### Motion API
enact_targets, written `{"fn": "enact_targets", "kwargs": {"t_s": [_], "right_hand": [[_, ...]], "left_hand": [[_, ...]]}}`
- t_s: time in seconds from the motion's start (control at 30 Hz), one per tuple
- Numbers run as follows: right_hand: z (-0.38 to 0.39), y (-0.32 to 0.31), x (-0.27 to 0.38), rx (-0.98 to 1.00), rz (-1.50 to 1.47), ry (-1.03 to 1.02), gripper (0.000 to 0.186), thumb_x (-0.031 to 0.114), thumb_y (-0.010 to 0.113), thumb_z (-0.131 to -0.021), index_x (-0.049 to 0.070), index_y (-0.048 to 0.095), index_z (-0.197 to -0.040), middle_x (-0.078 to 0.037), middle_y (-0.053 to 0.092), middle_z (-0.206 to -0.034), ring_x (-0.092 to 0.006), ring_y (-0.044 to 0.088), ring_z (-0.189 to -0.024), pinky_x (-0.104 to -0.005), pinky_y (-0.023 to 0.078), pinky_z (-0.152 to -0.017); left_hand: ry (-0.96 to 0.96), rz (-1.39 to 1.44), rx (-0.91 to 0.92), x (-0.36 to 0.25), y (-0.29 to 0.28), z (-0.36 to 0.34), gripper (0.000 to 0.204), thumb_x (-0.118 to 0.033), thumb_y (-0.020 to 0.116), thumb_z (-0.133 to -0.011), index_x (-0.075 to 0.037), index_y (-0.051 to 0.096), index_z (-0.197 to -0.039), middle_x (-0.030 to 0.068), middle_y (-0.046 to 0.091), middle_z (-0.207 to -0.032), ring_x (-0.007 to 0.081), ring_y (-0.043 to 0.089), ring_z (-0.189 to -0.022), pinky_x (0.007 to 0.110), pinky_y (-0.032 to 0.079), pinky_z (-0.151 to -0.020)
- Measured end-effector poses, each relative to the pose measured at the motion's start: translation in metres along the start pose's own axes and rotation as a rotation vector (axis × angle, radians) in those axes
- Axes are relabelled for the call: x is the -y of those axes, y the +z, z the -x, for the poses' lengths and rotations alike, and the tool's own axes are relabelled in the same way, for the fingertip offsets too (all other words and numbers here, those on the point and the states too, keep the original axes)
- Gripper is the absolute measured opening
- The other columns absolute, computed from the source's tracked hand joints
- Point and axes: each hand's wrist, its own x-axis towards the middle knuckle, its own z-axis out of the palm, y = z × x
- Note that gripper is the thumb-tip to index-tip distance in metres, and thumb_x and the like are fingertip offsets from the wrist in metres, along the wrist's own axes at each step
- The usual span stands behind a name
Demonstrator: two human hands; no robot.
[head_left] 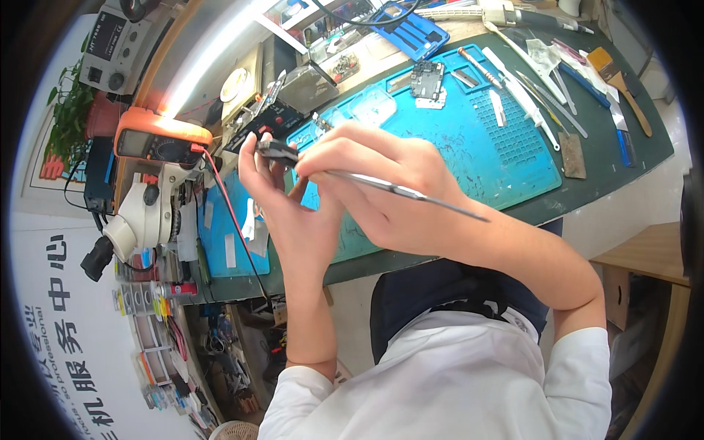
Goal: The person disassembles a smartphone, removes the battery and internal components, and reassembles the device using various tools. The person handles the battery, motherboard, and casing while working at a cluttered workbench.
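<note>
Between the fingertips of my left hand is a small black part, raised above the workbench; its exact kind does not show. My right hand is closed like a pen grip around a slim metal hand tool. The thin back end of this tool points right toward my forearm, and its working tip is hidden at the fingers beside the black part. Both hands meet over the left part of a blue silicone work mat.
An orange multimeter and a white microscope stand to the left, a red lead hanging down. On the mat lies a dark board-like plate. Brushes, knives and tweezers lie at the right. A blue tray sits behind.
</note>
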Motion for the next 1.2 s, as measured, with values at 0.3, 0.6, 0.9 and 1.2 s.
{"fn": "enact_targets", "kwargs": {"t_s": [0.3,0.6,0.9,1.2], "right_hand": [[0.010,-0.002,-0.012,-0.122,0.072,-0.056,0.016,0.002,0.074,-0.089,0.006,0.071,-0.105,-0.006,0.071,-0.100,-0.0246,0.072,-0.077,-0.0325,0.058,-0.060],[0.023,0.008,-0.019,0.059,0.045,0.033,0.016,0.000,0.071,-0.096,0.004,0.074,-0.111,-0.011,0.075,-0.104,-0.0255,0.074,-0.083,-0.0319,0.061,-0.070],[0.027,0.011,-0.015,0.114,0.232,-0.131,0.024,0.000,0.074,-0.086,0.001,0.072,-0.110,-0.012,0.074,-0.107,-0.0266,0.075,-0.084,-0.0339,0.062,-0.069],[0.024,0.012,-0.017,0.143,0.095,-0.011,0.023,-0.004,0.073,-0.089,-0.001,0.071,-0.112,-0.011,0.073,-0.107,-0.0257,0.074,-0.084,-0.0338,0.061,-0.069]], "left_hand": [[-0.092,0.124,0.005,0.007,-0.005,-0.020,0.085,-0.005,0.068,-0.087,0.001,0.021,-0.158,0.0217,0.053,-0.141,0.0248,0.058,-0.126,0.038,0.056,-0.100],[-0.176,0.173,0.003,0.023,-0.018,-0.032,0.086,-0.010,0.070,-0.089,0.009,0.020,-0.156,0.0208,0.056,-0.134,0.0229,0.058,-0.118,0.036,0.048,-0.105],[-0.154,0.124,-0.040,0.029,-0.019,-0.032,0.086,-0.011,0.071,-0.087,0.010,0.021,-0.153,0.0198,0.057,-0.130,0.0213,0.058,-0.114,0.035,0.048,-0.103],[-0.166,0.158,-0.070,0.031,-0.016,-0.029,0.086,-0.011,0.070,-0.087,0.011,0.021,-0.153,0.0197,0.057,-0.130,0.0212,0.059,-0.112,0.035,0.048,-0.104]]}}
